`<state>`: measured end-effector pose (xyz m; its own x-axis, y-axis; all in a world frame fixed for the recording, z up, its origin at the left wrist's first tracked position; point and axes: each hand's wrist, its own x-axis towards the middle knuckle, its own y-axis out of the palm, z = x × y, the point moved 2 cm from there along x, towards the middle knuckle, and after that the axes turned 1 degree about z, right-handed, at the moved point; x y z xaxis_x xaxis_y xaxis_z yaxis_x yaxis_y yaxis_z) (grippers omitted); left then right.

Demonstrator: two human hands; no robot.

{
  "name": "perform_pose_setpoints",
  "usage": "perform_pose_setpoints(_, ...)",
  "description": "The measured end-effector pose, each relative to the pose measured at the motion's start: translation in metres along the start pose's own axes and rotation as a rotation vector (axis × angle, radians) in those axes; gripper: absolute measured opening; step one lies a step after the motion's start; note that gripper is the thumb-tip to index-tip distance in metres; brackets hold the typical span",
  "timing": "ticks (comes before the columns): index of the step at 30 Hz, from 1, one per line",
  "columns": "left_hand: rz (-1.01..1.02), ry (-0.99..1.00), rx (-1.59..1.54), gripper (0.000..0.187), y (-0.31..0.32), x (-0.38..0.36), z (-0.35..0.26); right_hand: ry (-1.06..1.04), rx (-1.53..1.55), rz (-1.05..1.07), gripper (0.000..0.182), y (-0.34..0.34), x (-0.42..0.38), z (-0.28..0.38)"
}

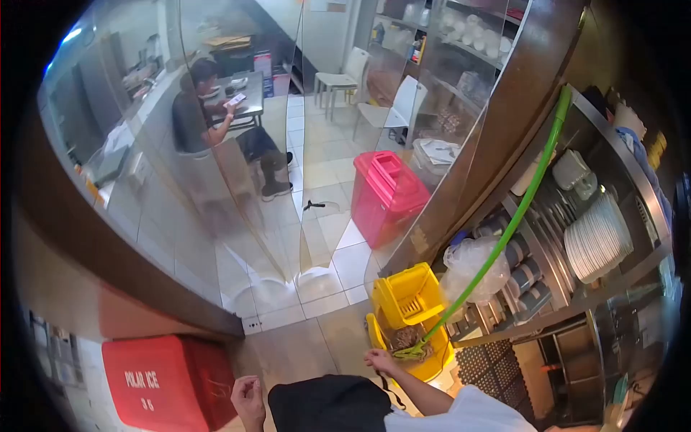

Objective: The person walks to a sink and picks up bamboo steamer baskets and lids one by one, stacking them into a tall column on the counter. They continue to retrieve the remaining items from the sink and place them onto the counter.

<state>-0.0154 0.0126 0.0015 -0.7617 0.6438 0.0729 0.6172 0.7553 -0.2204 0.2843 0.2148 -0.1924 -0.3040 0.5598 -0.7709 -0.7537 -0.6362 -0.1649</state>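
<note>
My right hand (pixel 380 361) is closed in a pinch on a thin black cord (pixel 392 392), which hangs down beside the black apron (pixel 324 405) on my front. Out to the apron's other side is my left hand (pixel 248 398), its fingers curled in; whatever they may hold is hidden. Just beyond my right hand stands a yellow mop bucket (pixel 437 363) with a yellow wringer (pixel 389 299). A mop (pixel 410 344) rests in the bucket, its long green handle (pixel 504 237) leaning up to the right against the shelving.
A red ice box (pixel 169 381) stands at lower left. Ahead hang clear plastic strip curtains (pixel 245 180). Beyond them are a pink bin (pixel 385 194), white chairs (pixel 392 111) and a seated person (pixel 198 115) holding a phone. Metal shelving (pixel 529 230) with stacked plates (pixel 597 237) lines the right.
</note>
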Motion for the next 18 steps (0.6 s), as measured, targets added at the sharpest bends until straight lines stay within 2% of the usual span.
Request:
perform_pose_setpoints(2,0.069,0.017,0.064,0.006,0.003,0.023,-0.006,-0.070,0.260,-0.118,0.025,-0.005,-0.008,-0.007)
perform_pose_setpoints(3,0.090,0.001,0.023,0.006,0.007,0.075,0.002,-0.084,0.271,-0.206,0.024,-0.007,0.003,0.014)
perform_pose_setpoints(4,0.161,0.008,0.027,0.006,0.006,0.101,-0.001,-0.113,0.320,-0.255,0.024,0.002,0.011,0.005)
perform_pose_setpoints(7,0.357,0.044,0.075,0.007,0.004,0.168,0.024,0.022,0.433,-0.433,0.024,0.037,-0.007,-0.002)
perform_pose_setpoints(8,0.432,0.000,0.078,0.008,0.008,0.190,0.042,0.064,0.451,-0.510,0.024,0.046,-0.018,-0.003)
perform_pose_setpoints(9,0.452,0.007,0.079,0.008,0.005,0.210,0.035,0.114,0.475,-0.550,0.024,0.063,-0.028,-0.005)
perform_pose_setpoints(11,0.619,0.102,0.073,0.010,0.012,0.246,0.010,0.193,0.511,-0.611,0.023,0.100,-0.044,-0.013)
perform_pose_setpoints(15,0.697,0.219,0.022,0.008,0.025,0.300,0.012,0.268,0.611,-0.697,0.022,0.164,-0.064,-0.024)
perform_pose_setpoints(18,0.735,0.220,-0.008,0.007,0.038,0.314,0.013,0.286,0.687,-0.752,0.022,0.201,-0.074,-0.030)
